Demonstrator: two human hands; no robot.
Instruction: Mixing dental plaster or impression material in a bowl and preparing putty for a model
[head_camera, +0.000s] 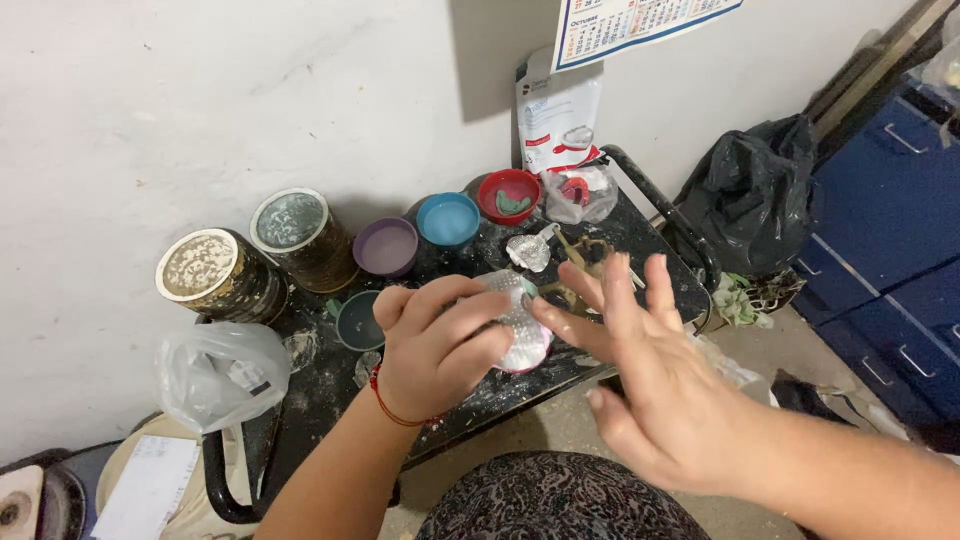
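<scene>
Roughly from the left, I see a crumpled clear plastic bag (222, 372) sitting at the desk's (470, 395) near-left corner, above a pale paper sheet (148, 487) lower down. Behind it stand two round tins: one with a speckled cream lid (197, 264), one with a grey-green mottled lid (290, 220), both with dark, worn sides. The desk itself is small, black, dusted with white powder, and framed by a black tube rail.

Next come small flexible bowls in a row: a dark teal bowl (357, 320) by my left wrist, a purple bowl (386, 245), a blue bowl (448, 219) and a red bowl (508, 194) with a green lump inside. Behind the red one a white pouch with red markings (556, 115) leans on the rough white wall, under the bottom edge of a wall calendar (640, 20). A clear bag (580, 192) lies beside it.

My left hand (435, 350), a red thread at the wrist, has its grip closed around a pale, bumpy cast in a pink rim (524, 325), held just over the desk's middle. My right hand (650, 375) is spread flat, fingers apart, holding nothing, its fingertips touching the cast's edge.

Farther right sit a black rubbish bag (752, 195) and blue drawers (890, 230).
</scene>
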